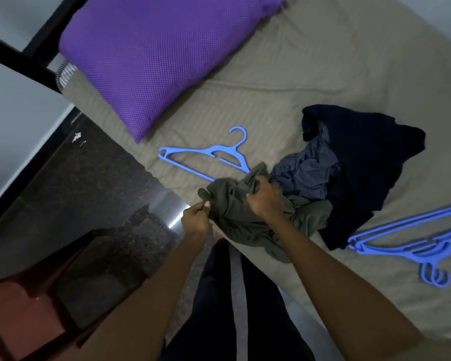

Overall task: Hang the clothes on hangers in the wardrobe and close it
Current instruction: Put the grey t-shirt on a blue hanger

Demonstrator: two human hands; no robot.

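Gripping the olive green shirt (248,217), the left hand (196,217) and right hand (264,198) are kept apart, likely so it can be spread. A blue hanger (206,158) is laid close by on the bed (323,61), ready.

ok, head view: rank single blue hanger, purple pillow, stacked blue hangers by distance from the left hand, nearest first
1. single blue hanger: on the bed just beyond the left hand, its far end tucked under the olive garment that the hand pinches.
2. stacked blue hangers: far right of the bed, past the right hand.
3. purple pillow: head of the bed, up and left.
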